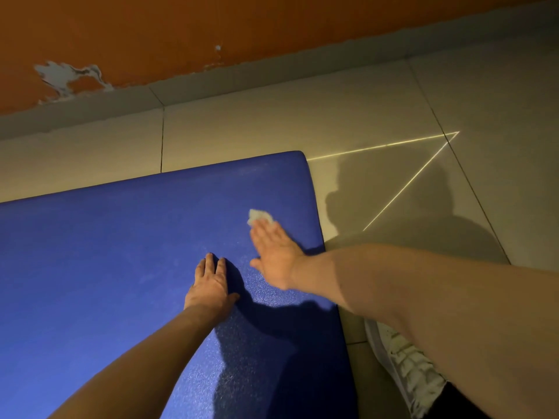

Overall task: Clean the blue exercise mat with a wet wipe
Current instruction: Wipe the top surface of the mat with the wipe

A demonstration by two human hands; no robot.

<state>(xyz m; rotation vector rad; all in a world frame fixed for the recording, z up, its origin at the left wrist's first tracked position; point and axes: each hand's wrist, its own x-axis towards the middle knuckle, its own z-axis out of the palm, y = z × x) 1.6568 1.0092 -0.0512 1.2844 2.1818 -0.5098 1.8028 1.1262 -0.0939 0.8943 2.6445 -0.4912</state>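
The blue exercise mat (106, 267) lies flat on the tiled floor and fills the lower left of the head view; its far right corner is rounded. My right hand (273, 255) lies flat near the mat's right edge, fingers together, pressing a crumpled white wet wipe (259, 216) under the fingertips. Only the wipe's far end shows past the fingers. My left hand (210, 287) rests palm down on the mat just left of the right hand, fingers slightly apart, holding nothing.
Grey floor tiles (378, 101) surround the mat, with a thin line of light across them at the right. An orange wall (211, 25) with chipped paint runs along the back. A white shoe (402, 358) sits on the floor beside the mat's right edge.
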